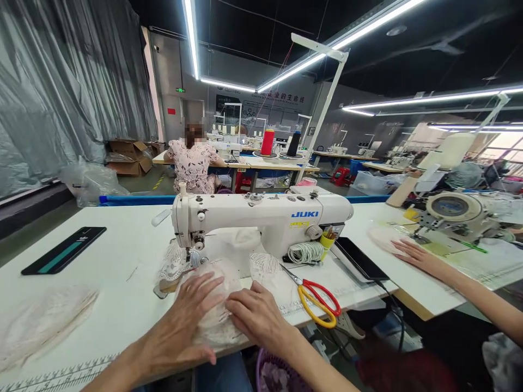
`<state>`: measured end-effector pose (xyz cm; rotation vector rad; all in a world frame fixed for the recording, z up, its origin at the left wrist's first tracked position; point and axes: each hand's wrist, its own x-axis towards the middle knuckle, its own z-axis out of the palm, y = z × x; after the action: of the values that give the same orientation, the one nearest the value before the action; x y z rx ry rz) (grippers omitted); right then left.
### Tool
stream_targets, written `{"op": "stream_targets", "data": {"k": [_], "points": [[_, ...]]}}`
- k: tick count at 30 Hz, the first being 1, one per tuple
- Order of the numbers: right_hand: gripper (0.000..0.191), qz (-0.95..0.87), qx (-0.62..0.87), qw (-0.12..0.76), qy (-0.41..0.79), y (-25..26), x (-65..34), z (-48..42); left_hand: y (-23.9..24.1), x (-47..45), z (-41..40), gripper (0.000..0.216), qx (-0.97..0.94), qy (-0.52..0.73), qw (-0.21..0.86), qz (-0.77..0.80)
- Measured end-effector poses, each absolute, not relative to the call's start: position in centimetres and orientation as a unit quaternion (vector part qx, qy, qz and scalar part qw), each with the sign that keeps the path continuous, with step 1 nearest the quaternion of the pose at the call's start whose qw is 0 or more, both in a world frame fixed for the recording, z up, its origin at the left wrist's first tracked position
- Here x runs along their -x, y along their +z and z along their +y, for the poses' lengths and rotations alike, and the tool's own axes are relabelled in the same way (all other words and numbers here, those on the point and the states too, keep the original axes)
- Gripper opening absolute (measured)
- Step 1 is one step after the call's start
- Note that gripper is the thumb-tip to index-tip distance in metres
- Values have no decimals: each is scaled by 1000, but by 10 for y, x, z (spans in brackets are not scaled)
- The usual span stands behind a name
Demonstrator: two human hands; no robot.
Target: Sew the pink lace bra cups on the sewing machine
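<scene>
A white JUKI sewing machine (241, 209) stands in front of me, its needle end on the left. Under and in front of that end lies a rounded, pale, sheer fabric piece (218, 332). My left hand (177, 321) rests on it from the left, fingers stretched out and thumb apart. On its right side, my right hand (259, 313) has its fingers curled and pressed together on the fabric. White lace (174, 261) lies by the presser foot, and another lace piece (265, 267) sits right of my hands. Scissors (316, 299) with red and yellow handles lie at the table edge.
A phone (359, 258), a coil of pale cord (305, 252) and a yellow holder (327, 242) stand at right. At left are a dark case (65, 250) and stacked pale fabric (44, 321). A co-worker's hand (425, 261) rests by the neighbouring machine (457, 209). A purple basket (261, 375) stands below.
</scene>
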<state>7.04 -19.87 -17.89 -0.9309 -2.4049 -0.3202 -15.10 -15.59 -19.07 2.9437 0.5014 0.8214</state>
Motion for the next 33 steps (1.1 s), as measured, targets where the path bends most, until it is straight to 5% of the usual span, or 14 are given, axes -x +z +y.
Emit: {"op": "stream_targets", "data": {"k": [3,8,11,16,23,33], "points": [[12,-888,352,282,-91,-174,-73,-197,-187,135,-170,39,-924,344,22,164],[22,-842,395,363,-56,-179,-86,-216,-180,121,-180,33,-896,395,46,197],[26,-861,376,339,-51,-196,-89,-227,-176,118,-182,23,-911,350,77,202],[10,-874,378,305,-29,-211,-85,-224,-177,115,-177,31,-929,261,140,222],[14,-859,346,373,58,-200,-93,-211,-162,119,-180,35,-903,212,243,284],[13,-868,349,354,-6,-208,-90,-216,-178,110,-184,20,-890,245,251,293]]}}
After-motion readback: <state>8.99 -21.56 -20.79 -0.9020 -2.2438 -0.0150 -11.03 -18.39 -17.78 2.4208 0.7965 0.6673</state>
